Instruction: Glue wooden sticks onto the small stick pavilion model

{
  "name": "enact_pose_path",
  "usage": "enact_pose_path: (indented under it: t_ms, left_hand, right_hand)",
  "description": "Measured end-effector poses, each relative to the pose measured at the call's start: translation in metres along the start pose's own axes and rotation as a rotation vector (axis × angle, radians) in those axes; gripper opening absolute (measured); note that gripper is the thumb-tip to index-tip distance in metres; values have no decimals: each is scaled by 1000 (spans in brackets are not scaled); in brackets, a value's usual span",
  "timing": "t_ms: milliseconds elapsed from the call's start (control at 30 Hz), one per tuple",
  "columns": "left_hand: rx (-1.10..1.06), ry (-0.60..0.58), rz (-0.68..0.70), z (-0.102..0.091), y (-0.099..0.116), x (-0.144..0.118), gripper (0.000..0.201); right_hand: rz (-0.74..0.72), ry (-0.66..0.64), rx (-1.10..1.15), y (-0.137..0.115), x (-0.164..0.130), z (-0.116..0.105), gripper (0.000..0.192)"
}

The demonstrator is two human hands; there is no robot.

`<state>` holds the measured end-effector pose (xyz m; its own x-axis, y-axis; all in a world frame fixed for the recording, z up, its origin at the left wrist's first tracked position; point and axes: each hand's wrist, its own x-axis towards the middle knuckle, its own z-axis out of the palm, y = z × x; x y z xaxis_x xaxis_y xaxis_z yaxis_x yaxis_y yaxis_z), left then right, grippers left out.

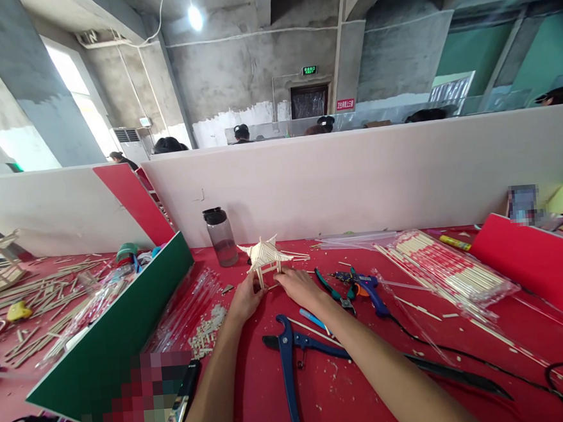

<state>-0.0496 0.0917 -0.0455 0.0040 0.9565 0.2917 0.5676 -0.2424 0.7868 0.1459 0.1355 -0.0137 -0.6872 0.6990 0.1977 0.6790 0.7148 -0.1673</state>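
Two hands' grip [272,289], one stick pavilion [264,256]

blue cutters [288,358], glue gun [366,287], bottle [220,237], packed sticks [447,270] on red table [465,352].

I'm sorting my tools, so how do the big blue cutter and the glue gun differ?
The cutter lies nearest the camera, by the arms; the glue gun lies farther back, right of the right hand. The cutter has long blue handles and no cord; the glue gun is shorter, with an orange part and a black cord trailing right. Both are blue and lie untouched on the red table.
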Motion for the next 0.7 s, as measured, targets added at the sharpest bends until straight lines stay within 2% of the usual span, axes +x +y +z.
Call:
enact_pose_path:
  t_ms: [267,533,700]
  left_hand:
    - [15,7,-8,-1,5,-1,37]
    - [40,33,2,-4,0,-2,41]
    - [52,42,13,-5,-1,-1,44]
  right_hand:
    - [8,-9,15,0,-1,-5,34]
    - [-25,-15,-5,5,-1,-11,48]
    - [-59,-26,-5,6,-2,-15,46]
